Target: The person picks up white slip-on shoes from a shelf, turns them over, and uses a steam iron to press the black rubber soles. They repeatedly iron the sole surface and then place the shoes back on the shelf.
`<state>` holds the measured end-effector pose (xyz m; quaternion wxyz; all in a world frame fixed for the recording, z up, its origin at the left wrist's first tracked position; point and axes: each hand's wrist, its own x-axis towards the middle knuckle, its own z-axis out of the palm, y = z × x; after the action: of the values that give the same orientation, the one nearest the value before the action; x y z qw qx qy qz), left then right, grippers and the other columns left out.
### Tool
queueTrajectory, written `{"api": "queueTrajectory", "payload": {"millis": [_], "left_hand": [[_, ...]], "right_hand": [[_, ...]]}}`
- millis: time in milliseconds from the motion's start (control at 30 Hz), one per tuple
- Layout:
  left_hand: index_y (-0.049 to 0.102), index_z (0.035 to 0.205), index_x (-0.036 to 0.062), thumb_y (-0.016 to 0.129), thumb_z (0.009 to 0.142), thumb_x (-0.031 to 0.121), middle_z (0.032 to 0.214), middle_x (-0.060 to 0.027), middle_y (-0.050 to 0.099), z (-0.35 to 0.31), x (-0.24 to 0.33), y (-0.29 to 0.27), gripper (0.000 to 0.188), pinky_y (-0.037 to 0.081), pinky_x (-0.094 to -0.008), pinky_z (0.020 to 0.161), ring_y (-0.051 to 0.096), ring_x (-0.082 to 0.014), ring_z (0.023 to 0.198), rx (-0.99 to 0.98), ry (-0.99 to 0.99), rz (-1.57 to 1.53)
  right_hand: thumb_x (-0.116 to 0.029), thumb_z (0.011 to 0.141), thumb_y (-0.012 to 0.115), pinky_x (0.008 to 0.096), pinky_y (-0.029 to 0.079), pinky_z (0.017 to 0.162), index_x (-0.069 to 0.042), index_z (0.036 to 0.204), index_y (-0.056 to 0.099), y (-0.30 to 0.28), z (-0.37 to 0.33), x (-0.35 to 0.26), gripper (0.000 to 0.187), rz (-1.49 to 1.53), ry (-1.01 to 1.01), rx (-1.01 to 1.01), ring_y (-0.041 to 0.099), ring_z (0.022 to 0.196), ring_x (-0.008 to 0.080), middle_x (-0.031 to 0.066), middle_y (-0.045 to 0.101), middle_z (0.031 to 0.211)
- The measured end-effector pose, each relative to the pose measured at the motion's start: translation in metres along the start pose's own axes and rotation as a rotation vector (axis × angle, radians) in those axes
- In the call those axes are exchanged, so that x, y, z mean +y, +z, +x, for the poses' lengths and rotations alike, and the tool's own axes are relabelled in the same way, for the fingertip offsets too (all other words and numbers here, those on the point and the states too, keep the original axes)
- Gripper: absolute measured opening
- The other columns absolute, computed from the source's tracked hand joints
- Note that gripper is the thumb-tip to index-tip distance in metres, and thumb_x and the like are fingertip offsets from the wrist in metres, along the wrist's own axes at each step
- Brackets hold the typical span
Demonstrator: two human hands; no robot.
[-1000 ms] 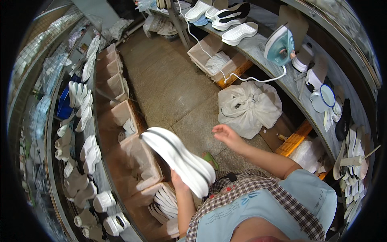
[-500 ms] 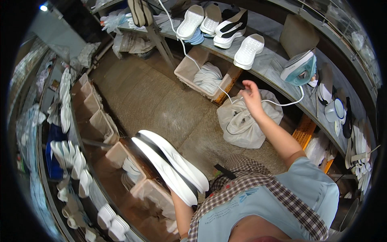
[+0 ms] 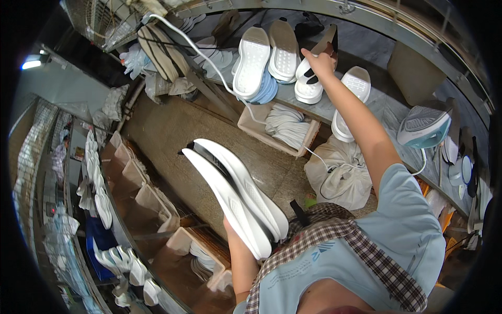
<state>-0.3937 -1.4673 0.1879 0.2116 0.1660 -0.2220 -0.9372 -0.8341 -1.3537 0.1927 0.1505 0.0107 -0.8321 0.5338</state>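
Observation:
A pair of thick white shoe soles (image 3: 230, 201) with black along their inner faces slants across the middle of the view. They rest in my left hand (image 3: 229, 227), whose fingers are mostly hidden underneath. Up at the bench, my right hand (image 3: 320, 64) is closed around the upper part of a white-and-black pair of soles (image 3: 308, 93), which still touches the bench top. To its left lie a white sole (image 3: 252, 65) and a white sole with a grey-brown heel (image 3: 284, 49), over pale blue insoles (image 3: 264, 89). Another white sole (image 3: 342, 125) lies partly behind my right forearm.
A teal-and-white iron (image 3: 424, 127) stands on the grey bench, its white cord hanging down. Below are a lined crate (image 3: 254, 125) of insoles and a tied pale sack (image 3: 337, 180). On the left, lined bins (image 3: 157, 206) and a rack with several white soles (image 3: 137, 272) flank the aisle.
My right hand has reached forward from above the sack to the bench and taken hold of the white-and-black soles. My left hand still holds its pair, now slightly further right in view.

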Motion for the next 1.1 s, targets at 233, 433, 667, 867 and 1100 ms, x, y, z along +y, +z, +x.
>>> {"api": "queueTrajectory", "payload": {"millis": [233,433,667,867,1100], "left_hand": [[0.051,0.121,-0.0061,0.045,0.089,0.017,0.107,-0.02,0.062,0.103,0.011,0.031,0.04,0.056,-0.0366,0.08,0.064,-0.0287,0.094,-0.142,-0.064,0.096],[0.034,0.134,0.0035,0.043,0.085,0.013,0.117,-0.0191,0.055,0.207,0.007,0.076,0.051,0.052,-0.0417,0.088,0.06,-0.0304,0.102,-0.274,-0.433,0.22],[0.051,0.117,-0.005,0.052,0.077,0.021,0.107,-0.0186,0.062,0.331,-0.069,0.142,0.047,0.051,-0.0425,0.087,0.062,-0.0324,0.096,-0.385,-0.551,0.552],[0.048,0.118,-0.0036,0.05,0.078,0.009,0.108,-0.0161,0.062,0.375,-0.132,0.171,0.042,0.052,-0.0404,0.082,0.063,-0.03,0.092,-0.708,-0.533,0.797],[0.04,0.131,0.0075,0.051,0.084,0.019,0.116,-0.0115,0.058,0.341,-0.104,0.176,0.05,0.052,-0.0461,0.073,0.059,-0.0243,0.102,-0.709,-0.53,1.276]], "right_hand": [[-0.021,0.064,0.078,0.0424,0.041,0.097,-0.013,0.145,0.004,0.008,0.04,0.032,0.11,0.198,0.245,-0.048,0.037,0.124,0.039,0.0258,0.026,0.138],[-0.008,0.075,0.05,0.0371,0.052,0.085,0.004,0.126,0.043,-0.099,-0.024,0.033,0.053,1.172,0.523,-0.24,0.061,0.096,0.026,0.0162,0.06,0.103],[-0.018,0.084,0.052,0.038,0.055,0.077,0.002,0.129,0.041,-0.177,-0.198,-0.008,0.05,1.283,0.519,-0.164,0.063,0.092,0.0261,0.0191,0.055,0.119],[-0.045,0.092,0.04,0.0334,0.041,0.062,-0.003,0.135,0.035,-0.167,-0.292,0.003,0.06,1.862,0.325,-0.295,0.049,0.066,0.0209,0.0196,0.056,0.096],[-0.047,0.091,0.039,0.0351,0.044,0.052,0.004,0.133,0.03,-0.158,-0.296,0.024,0.067,2.13,-0.086,-0.771,0.057,0.06,0.027,0.0232,0.059,0.083]]}}
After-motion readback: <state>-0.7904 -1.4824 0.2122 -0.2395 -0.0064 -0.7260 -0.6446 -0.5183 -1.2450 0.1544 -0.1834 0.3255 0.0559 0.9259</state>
